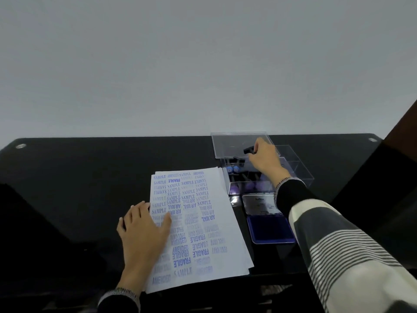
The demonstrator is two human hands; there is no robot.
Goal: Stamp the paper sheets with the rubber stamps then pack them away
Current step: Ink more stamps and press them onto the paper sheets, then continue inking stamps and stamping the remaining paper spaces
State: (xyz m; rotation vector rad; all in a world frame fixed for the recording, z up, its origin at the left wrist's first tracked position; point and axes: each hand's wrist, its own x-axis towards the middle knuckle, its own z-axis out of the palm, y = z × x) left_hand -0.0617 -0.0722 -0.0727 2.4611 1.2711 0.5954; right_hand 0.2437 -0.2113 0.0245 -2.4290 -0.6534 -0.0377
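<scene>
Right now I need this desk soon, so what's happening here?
A person is stamping paper. The left hand rests flat on the paper sheets, already covered in blue stamp prints. The right hand holds a black stamp over the clear plastic box of stamps. The ink pad lies open.

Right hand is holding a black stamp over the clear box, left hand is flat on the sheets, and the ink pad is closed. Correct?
Not quite: the head view shows the ink pad open, lid folded back. The right hand does hold a black stamp over the clear box; the left hand lies flat on the sheets.
</scene>
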